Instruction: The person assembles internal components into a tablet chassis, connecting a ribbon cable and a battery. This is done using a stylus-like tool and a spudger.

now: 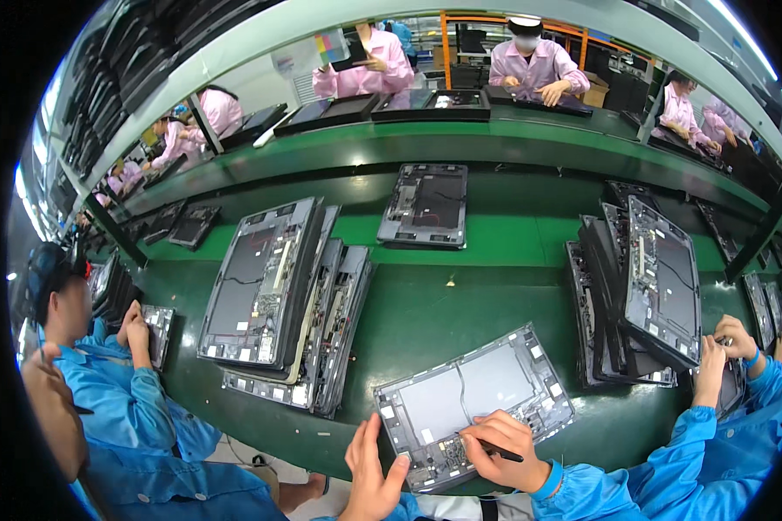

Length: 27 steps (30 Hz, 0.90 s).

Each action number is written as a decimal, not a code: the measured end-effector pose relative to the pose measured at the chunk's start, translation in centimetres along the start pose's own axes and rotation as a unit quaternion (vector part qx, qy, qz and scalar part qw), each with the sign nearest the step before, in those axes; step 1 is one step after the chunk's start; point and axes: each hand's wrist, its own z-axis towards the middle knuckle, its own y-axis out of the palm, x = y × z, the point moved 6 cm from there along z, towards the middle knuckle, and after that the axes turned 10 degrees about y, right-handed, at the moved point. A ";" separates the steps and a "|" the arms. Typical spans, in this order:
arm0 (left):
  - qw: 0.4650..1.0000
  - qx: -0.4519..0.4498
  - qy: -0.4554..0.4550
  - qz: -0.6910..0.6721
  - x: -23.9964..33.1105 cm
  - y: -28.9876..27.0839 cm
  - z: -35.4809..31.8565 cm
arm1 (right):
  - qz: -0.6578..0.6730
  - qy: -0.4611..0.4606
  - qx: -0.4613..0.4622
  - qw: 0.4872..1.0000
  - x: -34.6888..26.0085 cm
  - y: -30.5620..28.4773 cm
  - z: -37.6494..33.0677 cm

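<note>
1. The left hand (371, 473) rests at the near left corner of a grey panel (473, 404). Its fingers are spread and open, and the thumb touches the panel's edge. It grips nothing.
2. The right hand (504, 451) is closed around a thin dark tool (495, 447). The tip of the tool points at the lower edge of the panel, where small parts and wires are.
3. The two hands are near each other but do not touch.
4. The panel lies flat on the green tabletop (426, 304), just in front of the person and turned a little, with its open inner side up. The big middle area is plain grey, with a thin cable across it.
5. To the left of the panel, a stack of similar panels (278, 304) lies on the tabletop, fanned out.
6. To the right, a second stack of panels (643, 295) stands tilted, well apart from the first stack.
7. One single panel (426, 206) lies farther back, on the lighter green strip.
8. A co-worker in a blue coat (139, 408) sits at the left, and another blue sleeve (712, 443) comes in at the right, with hands on a different panel.
9. Behind the raised shelf, people in pink coats (539, 65) work at the far side.
</note>
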 end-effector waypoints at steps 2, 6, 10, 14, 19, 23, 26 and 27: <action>0.991 0.012 -0.057 -0.119 -0.2 1.4 0.5 | 0.024 0.019 0.011 0.999 -0.1 0.0 0.2; 0.915 0.196 -0.026 -0.351 1.3 2.6 2.1 | 0.079 0.052 0.038 0.995 0.6 -1.0 0.0; 0.849 0.186 -0.174 -0.464 -0.2 4.0 3.6 | 0.118 0.041 0.059 0.990 0.5 -2.9 -0.2; 0.909 0.141 -0.106 -0.377 0.3 1.2 9.4 | 0.092 -0.052 0.134 0.985 -0.7 -4.7 -1.0; 0.915 0.283 0.015 -0.287 3.7 -2.4 18.8 | 0.012 -0.070 0.229 0.971 0.6 -8.0 -6.5; 0.870 0.318 0.073 -0.369 2.8 -0.8 29.2 | 0.302 0.005 0.189 0.934 8.5 -12.7 -2.3; 0.882 0.334 0.090 -0.319 1.1 2.4 39.4 | 0.491 0.044 0.178 0.852 16.4 -19.5 0.0; 0.890 0.347 0.077 -0.285 -0.7 3.4 42.9 | 0.546 0.051 0.180 0.817 18.4 -22.5 0.0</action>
